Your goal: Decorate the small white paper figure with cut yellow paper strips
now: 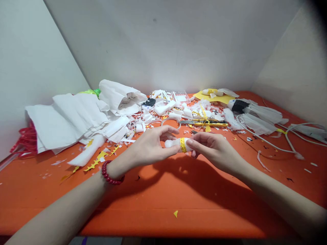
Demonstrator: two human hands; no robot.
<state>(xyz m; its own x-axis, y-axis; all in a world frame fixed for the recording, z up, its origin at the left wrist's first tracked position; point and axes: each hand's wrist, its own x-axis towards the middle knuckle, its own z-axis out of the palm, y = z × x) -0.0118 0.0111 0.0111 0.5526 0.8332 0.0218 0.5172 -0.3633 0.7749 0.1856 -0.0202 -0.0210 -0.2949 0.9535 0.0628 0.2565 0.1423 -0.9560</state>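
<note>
While 1 yellow scrap (175, 214) lies alone by the near edge of the orange table (153, 207), the 2 hands meet above its middle, holding a white roll (176, 142). The left hand (153, 144), with a red bead bracelet (106, 173) at its wrist, has its thumb against the front of the roll and its fingers curled behind; the right hand (214, 146) pinches the other end between thumb and fingers. The roll is short, soft and rounded at its left end, with 1 bright yellow band (183, 145) around it; fingers cover parts of both ends. To the left lie a yellow jagged strip (98, 162) and a white padded piece (88, 151); on the right, a white cable (291, 151) loops across. Just beyond the hands sit a clear ring (171, 118) and a yellow cutter (212, 124), with a heap of white scraps (153, 117) crowding the space around them. White sheets (68, 119) partly cover red string (24, 137) at far left. Farther back are a crumpled paper bag (120, 95), a black-banded bundle (240, 106) and a yellow sheet (227, 99) bearing another banded roll (212, 92), before the grey wall (166, 44).
</note>
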